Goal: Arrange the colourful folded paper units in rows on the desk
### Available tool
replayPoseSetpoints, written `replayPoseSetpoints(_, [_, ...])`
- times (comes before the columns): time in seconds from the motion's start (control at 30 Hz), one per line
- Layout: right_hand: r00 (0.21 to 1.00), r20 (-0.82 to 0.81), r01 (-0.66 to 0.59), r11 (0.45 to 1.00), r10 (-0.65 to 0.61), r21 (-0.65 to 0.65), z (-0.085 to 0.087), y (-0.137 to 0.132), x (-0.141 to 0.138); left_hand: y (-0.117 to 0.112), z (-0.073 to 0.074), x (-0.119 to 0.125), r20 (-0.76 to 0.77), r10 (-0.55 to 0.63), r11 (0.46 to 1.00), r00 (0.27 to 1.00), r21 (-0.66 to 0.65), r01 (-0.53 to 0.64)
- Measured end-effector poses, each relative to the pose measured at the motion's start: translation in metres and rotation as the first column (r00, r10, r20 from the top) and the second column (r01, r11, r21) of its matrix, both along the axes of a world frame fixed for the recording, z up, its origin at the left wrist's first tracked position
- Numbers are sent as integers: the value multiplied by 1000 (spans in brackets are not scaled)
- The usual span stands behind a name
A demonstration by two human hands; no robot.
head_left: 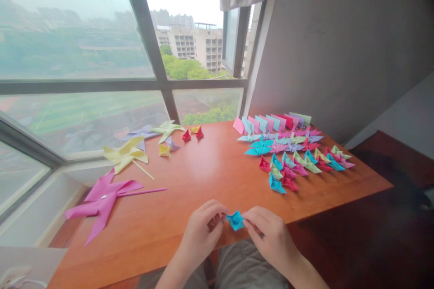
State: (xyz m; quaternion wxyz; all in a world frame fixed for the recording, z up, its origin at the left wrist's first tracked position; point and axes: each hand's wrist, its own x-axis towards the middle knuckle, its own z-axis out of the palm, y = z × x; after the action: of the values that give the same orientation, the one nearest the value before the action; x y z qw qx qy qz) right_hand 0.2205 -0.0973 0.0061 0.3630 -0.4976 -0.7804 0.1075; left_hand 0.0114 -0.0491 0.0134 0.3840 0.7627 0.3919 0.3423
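A small blue folded paper boat [235,220] is held up between my two hands, over the near edge of the wooden table. My left hand [205,226] pinches its left tip between thumb and fingers. On the other side, my right hand [267,232] pinches the right tip the same way. The boat's hollow middle faces up toward me. Beyond my right hand stand rows of finished paper boats [290,184] in red, blue, green and pink.
Behind the boats lie folded paper pieces [259,146] and a row of upright folded papers [273,123]. On the left are a pink pinwheel [103,197], a yellow pinwheel [124,153] and a pale green pinwheel [167,130]. Small red folded pieces [186,135] sit near the window.
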Motion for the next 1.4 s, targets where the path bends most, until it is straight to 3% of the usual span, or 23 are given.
replayPoseSetpoints(0.13, [999,-25,22,998,-21,51,3,-3,11,0,3,-2,44,58,998,997,17,-59])
replayPoseSetpoints(0.23, [987,-47,158,976,-153,151,9,-5,38,2,3,-6,86,128,987,988,83,-135])
replayPoseSetpoints(0.43, [847,35,480,790,-531,380,16,-4,123,3,4,-13,114,109,954,988,266,-136])
replayPoseSetpoints(0.53, [768,84,550,721,-635,422,4,-2,155,4,3,-15,80,96,937,992,329,-117])
replayPoseSetpoints(0.6, [741,121,563,709,-661,424,-8,-1,168,6,1,-18,32,106,921,994,373,-110])
replayPoseSetpoints(0.77, [678,201,580,683,-707,444,-33,7,177,8,-3,-22,-111,128,869,985,492,-58])
replayPoseSetpoints(0.93, [640,238,599,669,-731,440,-39,14,177,6,-7,-23,-206,155,842,966,539,-20])
replayPoseSetpoints(1.07, [654,242,609,689,-716,393,-41,16,178,5,-9,-22,-253,142,846,957,533,16])
replayPoseSetpoints(1.4, [642,211,651,669,-737,359,-40,17,175,4,-6,-21,-244,123,886,962,464,4])
